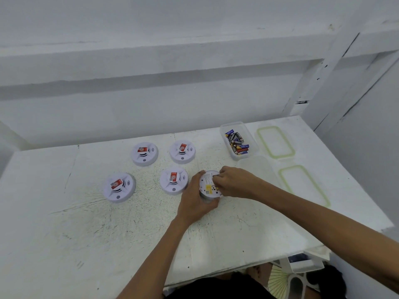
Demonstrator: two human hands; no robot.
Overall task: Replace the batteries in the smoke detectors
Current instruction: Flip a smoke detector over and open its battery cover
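The smoke detector [208, 186], a small white plastic disc flipped back-up, is sitting just right of table centre. It is looking light, rigid and a little slippery, so the rim is probably the safest hold. The left hand [194, 201] is cupping that rim from seven o'clock, closed around it. The right hand [235, 182] is pinching at the back near the battery slot; what its fingertips are holding I cannot tell. Four more detectors [173, 180] are lying face-up toward ten o'clock. A clear tub of batteries [237, 140] is waiting at one o'clock, lids [275, 141] beside it. The table [86, 223] is looking white, scuffed and cracked, walled in by pale painted panels.
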